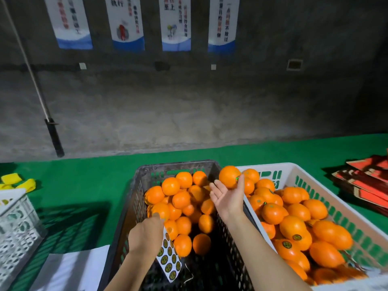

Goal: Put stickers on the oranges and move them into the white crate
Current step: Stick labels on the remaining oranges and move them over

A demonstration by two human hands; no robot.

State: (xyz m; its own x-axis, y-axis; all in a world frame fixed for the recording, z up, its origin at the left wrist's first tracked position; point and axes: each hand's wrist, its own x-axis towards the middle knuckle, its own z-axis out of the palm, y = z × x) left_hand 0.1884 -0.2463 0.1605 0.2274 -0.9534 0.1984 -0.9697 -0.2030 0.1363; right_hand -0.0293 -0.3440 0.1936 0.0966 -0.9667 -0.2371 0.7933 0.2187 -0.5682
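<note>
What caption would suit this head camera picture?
Right hand lifts a stickered orange toward the white crate; left hand holds the sticker sheet.

1. Dim concrete wall (189,106) behind the table (84,181); bright light falls on the oranges.
2. Grey crate (14,227) throws a slatted shadow rightward onto the table.
3. Oranges at the white crate's (315,171) near corner smear with motion blur.
4. Posters (128,22) above the wall splay outward, soft.
</note>
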